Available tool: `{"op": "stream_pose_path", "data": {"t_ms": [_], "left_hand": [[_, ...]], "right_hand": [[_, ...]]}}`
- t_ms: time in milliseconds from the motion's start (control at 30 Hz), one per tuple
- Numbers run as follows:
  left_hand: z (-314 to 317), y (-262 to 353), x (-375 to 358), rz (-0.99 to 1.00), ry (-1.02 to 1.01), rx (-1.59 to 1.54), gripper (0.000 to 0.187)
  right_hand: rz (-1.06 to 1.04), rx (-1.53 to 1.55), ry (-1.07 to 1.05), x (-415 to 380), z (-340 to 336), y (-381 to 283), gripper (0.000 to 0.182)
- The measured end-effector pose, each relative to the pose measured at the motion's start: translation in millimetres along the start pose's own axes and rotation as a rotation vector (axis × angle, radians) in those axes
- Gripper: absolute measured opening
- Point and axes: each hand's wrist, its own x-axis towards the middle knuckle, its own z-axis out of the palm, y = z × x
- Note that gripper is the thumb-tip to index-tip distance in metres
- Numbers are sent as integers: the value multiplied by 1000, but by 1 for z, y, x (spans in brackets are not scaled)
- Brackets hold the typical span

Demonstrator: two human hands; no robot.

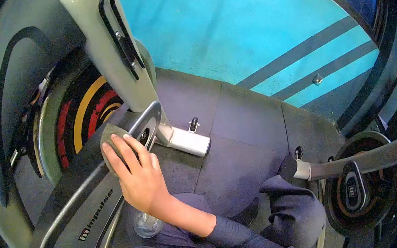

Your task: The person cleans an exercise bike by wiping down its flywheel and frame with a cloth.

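The right hand [142,182] is closed over a grey-green pad [109,131], fingers laid lengthwise across its outer face; the thumb is out of sight. The left hand is not in view, so whether it is free or gripping something cannot be told, but it is apart from the right. The pad is located at the upper end of the bike's long guard [69,186], against its dark upper face beside the silver edging. This guard serves as the reference for all positions. The flywheel [80,122], with red and yellow rings, is behind it; the upright frame post [111,55] rises beyond its upper end; the white stabilizer foot [188,141] projects from the base of the post, to the right of that end. A clear plastic bottle [147,225] is to the right of the guard's lower part, near the person's leg. A second bike [359,179] stands well apart, to the far right of the guard. For sound contact, pressure should be spread evenly through the finger pads, with the wrist in line with the forearm. The pad should lie flat and follow the curve where dark face meets edging. Excess force at one fingertip could fold the pad or let it slip over the rounded edge; fingers should clear adjacent pedal parts.
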Motion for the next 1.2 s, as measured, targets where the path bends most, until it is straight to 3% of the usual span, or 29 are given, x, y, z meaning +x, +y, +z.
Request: {"op": "stream_pose_path", "data": {"t_ms": [500, 800, 867, 900, 1000, 1067, 1133, 1200], "left_hand": [[18, 21, -1, -258, 252, 65, 26], [14, -7, -10, 147, 380, -350, 25], [-15, -14, -5, 381, 229, -390, 24], [-46, -1, -4, 361, 36, -174, 11], [-112, -25, 19, 693, -69, 260, 19], [-150, -32, 9, 739, 184, 716, 23], [-178, -31, -1, 678, 211, 1017, 40], [-177, -35, -9, 596, 260, 1069, 43]], "right_hand": [[8, 22, 23, 1, -1, -1, 64], [-7, -13, -4, 0, -1, 1, 60], [-9, -2, 9, 1, -2, 2, 60], [-7, 3, 24, 3, -3, 1, 60], [-1, 9, -14, 4, -3, 1, 61], [5, 26, -31, 4, -6, 1, 63], [2, 21, -39, 1, -7, 1, 65], [-5, -3, -37, 4, -6, 1, 67]]}}
